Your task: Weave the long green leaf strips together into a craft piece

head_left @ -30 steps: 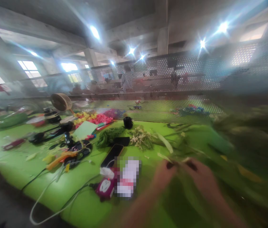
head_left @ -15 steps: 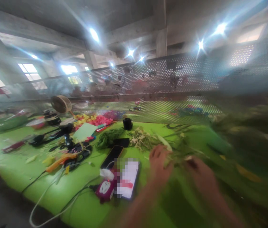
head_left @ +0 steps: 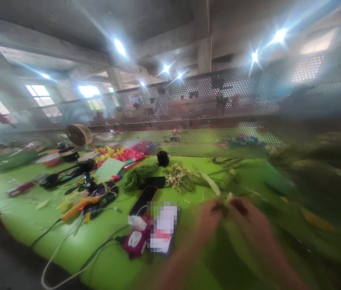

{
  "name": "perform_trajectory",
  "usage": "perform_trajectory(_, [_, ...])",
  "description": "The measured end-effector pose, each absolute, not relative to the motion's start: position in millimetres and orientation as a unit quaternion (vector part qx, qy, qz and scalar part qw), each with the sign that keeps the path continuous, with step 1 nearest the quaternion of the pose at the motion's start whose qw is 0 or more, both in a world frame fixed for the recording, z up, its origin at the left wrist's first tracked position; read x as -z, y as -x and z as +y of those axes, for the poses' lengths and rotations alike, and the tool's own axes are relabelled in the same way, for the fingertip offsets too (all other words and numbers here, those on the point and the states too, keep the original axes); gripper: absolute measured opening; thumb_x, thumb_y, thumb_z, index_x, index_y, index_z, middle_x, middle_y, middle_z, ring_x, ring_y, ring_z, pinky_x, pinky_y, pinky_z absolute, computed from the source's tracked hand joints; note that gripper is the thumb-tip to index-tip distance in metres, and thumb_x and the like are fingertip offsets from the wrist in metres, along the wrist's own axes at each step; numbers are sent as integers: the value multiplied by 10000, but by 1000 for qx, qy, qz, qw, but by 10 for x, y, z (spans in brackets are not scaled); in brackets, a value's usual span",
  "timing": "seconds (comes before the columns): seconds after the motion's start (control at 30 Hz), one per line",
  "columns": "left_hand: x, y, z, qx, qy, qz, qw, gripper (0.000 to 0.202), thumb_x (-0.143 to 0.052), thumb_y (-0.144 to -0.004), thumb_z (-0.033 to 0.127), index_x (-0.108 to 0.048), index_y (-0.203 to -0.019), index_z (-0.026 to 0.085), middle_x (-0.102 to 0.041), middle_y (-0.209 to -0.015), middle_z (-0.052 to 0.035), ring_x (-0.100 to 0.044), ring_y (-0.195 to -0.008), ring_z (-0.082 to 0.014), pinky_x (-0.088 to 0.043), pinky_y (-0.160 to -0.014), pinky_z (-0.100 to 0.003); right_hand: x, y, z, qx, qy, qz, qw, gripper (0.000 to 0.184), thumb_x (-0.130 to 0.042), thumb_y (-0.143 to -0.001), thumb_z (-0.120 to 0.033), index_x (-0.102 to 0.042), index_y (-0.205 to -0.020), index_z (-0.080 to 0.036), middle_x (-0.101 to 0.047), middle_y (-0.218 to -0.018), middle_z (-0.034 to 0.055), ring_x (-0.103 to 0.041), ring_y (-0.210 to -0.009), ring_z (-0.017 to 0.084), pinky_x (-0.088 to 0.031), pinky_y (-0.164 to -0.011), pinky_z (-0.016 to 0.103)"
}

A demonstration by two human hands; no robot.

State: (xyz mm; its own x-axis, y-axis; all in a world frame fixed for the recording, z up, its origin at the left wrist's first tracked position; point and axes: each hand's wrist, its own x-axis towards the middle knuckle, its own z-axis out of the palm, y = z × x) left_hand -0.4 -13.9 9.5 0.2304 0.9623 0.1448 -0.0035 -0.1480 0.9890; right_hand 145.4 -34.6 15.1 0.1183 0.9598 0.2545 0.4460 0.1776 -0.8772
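My left hand [head_left: 208,217] and my right hand [head_left: 247,215] are close together above the green tabletop, both blurred. Fingers of the right hand pinch a thin green stem with a small pale tip [head_left: 229,197]. Against it the left fingers are closed on what looks like a long pale green leaf [head_left: 238,239], which hangs down between the hands. Exactly where each hand grips is hidden. Just beyond them lies another long pale green leaf [head_left: 210,181], beside a bunch of small cream flowers on green stems [head_left: 180,177].
Left of my hands lie a blurred-out phone [head_left: 164,229], a purple power socket [head_left: 134,241] and a dark phone [head_left: 143,200]. Farther left are an orange glue gun [head_left: 79,207] and cables. A black cup [head_left: 162,158] and green netting [head_left: 140,176] stand near the perforated partition [head_left: 194,139].
My left hand has moved right and slightly toward me, off the lying leaf, to meet the right hand. A pale green leaf now hangs between them.
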Motion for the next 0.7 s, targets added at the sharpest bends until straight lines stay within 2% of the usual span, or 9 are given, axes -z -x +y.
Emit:
perform_trajectory(0.07, [-69,0,-127,-484,-554,414,536,159,-549,-773,291,-639,-747,163,-626,-734,-34,-544,-726,-165,-402,-736,-276,-140,-1446,-334,-300,572,-610,459,290,-545,-793,-472,-618,-919,-221,-719,-849,34,-655,-730,201,-468,-626,271])
perform_trajectory(0.13, [-60,-4,-124,-498,-530,421,541,199,-543,-785,333,-627,-749,157,-619,-740,-33,-541,-733,-163,-399,-736,-273,-119,-1434,-336,-314,569,-623,434,266,-540,-799,-465,-621,-859,-219,-713,-803,28,-649,-707,195,-463,-625,271])
perform_trajectory(0.27, [-91,-24,-149,-521,-507,421,543,252,-575,-764,399,-622,-731,153,-618,-724,-33,-540,-729,-168,-392,-742,-280,-65,-1405,-370,-310,578,-623,426,241,-520,-811,-442,-631,-824,-228,-712,-774,15,-639,-691,191,-442,-614,266])
perform_trajectory(0.43, [-36,-69,-154,-553,-470,435,533,221,-619,-735,378,-607,-693,161,-584,-692,-8,-514,-713,-151,-379,-728,-270,-28,-1388,-376,-312,583,-619,423,233,-535,-782,-435,-630,-716,-233,-673,-648,-5,-602,-627,187,-420,-587,266])
perform_trajectory(0.53, [55,-85,-122,-562,-411,412,587,206,-650,-715,362,-595,-723,164,-570,-691,3,-505,-676,-134,-384,-690,-263,-24,-1378,-344,-326,571,-618,431,232,-552,-767,-422,-606,-650,-229,-636,-601,-15,-564,-581,171,-413,-556,262])
perform_trajectory(0.63, [95,-75,-85,-570,-329,361,660,253,-689,-689,377,-583,-780,166,-584,-714,-1,-525,-658,-126,-404,-671,-258,-7,-1347,-307,-382,543,-585,465,223,-564,-763,-426,-644,-772,-218,-684,-708,9,-612,-668,192,-454,-610,279])
perform_trajectory(0.7, [84,-60,-70,-586,-310,342,666,279,-697,-688,388,-587,-815,166,-605,-763,-14,-552,-705,-132,-416,-692,-253,30,-1314,-286,-426,519,-567,477,274,-587,-753,-428,-649,-898,-203,-713,-835,41,-643,-780,215,-477,-696,305])
